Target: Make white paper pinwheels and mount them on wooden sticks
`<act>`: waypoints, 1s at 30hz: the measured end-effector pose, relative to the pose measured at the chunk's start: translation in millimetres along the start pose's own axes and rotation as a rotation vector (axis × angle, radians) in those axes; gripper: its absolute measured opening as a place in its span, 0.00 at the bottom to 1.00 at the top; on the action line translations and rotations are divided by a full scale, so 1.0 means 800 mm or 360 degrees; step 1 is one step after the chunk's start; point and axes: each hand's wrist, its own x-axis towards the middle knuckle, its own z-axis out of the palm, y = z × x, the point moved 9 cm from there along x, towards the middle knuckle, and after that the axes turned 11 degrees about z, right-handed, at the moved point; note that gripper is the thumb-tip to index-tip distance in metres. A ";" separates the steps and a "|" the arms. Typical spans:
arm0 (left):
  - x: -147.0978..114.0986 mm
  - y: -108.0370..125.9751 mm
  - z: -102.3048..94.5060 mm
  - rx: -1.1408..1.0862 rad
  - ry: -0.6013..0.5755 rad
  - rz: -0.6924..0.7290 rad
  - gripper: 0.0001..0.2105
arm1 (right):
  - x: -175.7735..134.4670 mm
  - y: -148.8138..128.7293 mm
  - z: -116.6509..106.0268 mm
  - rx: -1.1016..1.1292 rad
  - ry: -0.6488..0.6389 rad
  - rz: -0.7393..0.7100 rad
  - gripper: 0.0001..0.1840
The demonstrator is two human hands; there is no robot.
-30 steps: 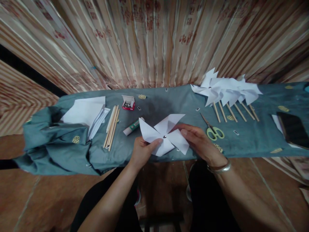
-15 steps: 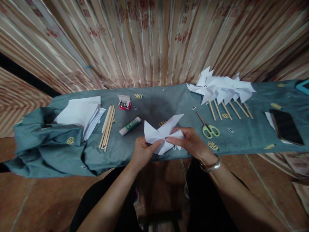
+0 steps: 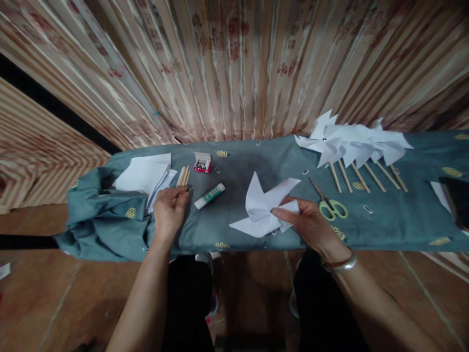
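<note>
A pinwheel of crisply folded white paper (image 3: 262, 210), with pointed, curling blades, is in the right hand (image 3: 308, 222), whose thumb and fingers are clamped on one blade near the hub; it is over the near edge of a long surface spread with smooth grey-green cloth (image 3: 245, 164) printed with yellow pineapples and small rectangles. The left hand (image 3: 170, 208) has its fingers close together over a bundle of slim, pale wooden sticks (image 3: 185, 175); whether they grip is hidden, as is the exact count. Beside that hand lies a pile of flat and folded white paper (image 3: 144, 171). Between the hands is one white glue stick with a green label (image 3: 209, 196), its lettering too small to read; behind it stands one open red-and-white cardboard box (image 3: 202, 169) holding small shiny metal pieces. Just past the right hand lies one pair of scissors with light-green looped handles (image 3: 327, 202). Farther off, overlapping white paper pinwheels (image 3: 362, 139) rest in a row, six wooden handles showing. One dark, flat phone (image 3: 454, 203) lies partly over white paper at the right edge. A pleated beige curtain with reddish print (image 3: 234, 73) hangs behind.
</note>
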 end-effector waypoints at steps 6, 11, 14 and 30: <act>-0.006 -0.030 0.006 0.0559 -0.0228 0.0180 0.15 | -0.003 0.010 -0.001 0.0038 -0.0020 0.0073 0.20; -0.004 -0.025 0.013 0.0703 -0.0289 0.0157 0.16 | -0.005 0.016 -0.001 0.0027 -0.0047 0.0067 0.18; -0.002 -0.025 0.017 0.0731 -0.0330 0.0143 0.15 | -0.006 0.015 -0.001 -0.0011 -0.0045 0.0034 0.18; -0.043 0.095 0.053 -0.1098 -0.0196 -0.0221 0.10 | -0.071 -0.049 0.018 -0.0872 0.0251 -0.0790 0.06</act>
